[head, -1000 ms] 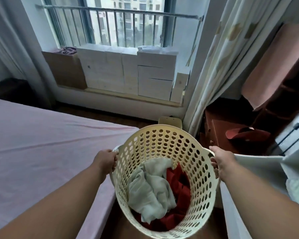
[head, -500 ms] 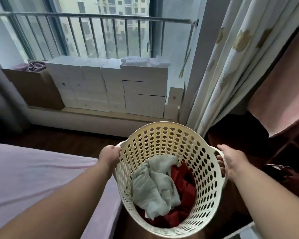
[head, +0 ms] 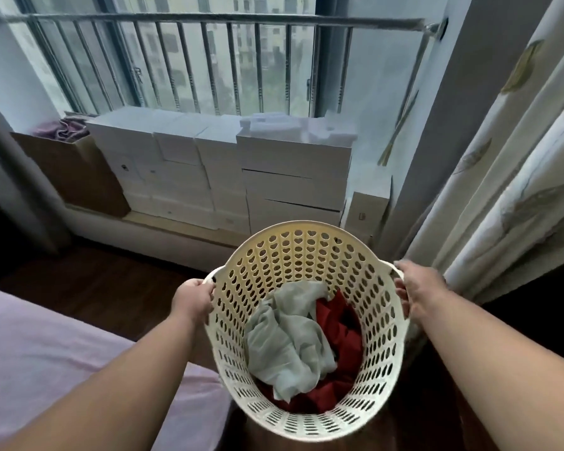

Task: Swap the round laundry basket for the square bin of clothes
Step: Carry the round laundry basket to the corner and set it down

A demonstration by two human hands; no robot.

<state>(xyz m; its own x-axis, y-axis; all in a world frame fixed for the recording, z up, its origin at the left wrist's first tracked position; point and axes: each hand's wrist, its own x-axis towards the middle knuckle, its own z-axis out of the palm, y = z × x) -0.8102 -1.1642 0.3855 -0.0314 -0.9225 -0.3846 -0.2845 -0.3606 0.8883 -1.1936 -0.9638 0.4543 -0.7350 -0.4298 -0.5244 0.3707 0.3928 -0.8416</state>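
Basket [head: 306, 242] of grey, red clothes [head: 287, 346] neared curtain [head: 502, 190]; left hand [head: 192, 299] grips, right hand [head: 417, 288] unclear.

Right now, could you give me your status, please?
Left hand grips a handle; right hand at the other, grip blurred. Round laundry basket between them, clothes inside. Curtain beside right hand.

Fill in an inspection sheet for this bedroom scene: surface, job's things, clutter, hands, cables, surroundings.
Surface: dark wooden floor; bed with pink sheet at left.
Job's things: round laundry basket holds a pale cloth and red cloth; square bin not in view.
Clutter: white boxes stacked on the window ledge, brown box beside them.
Hands: left hand grips the basket's left handle; right hand at the right handle, blurred, grip unclear.
Cables: nothing seen.
Surroundings: barred window, patterned curtain at right.
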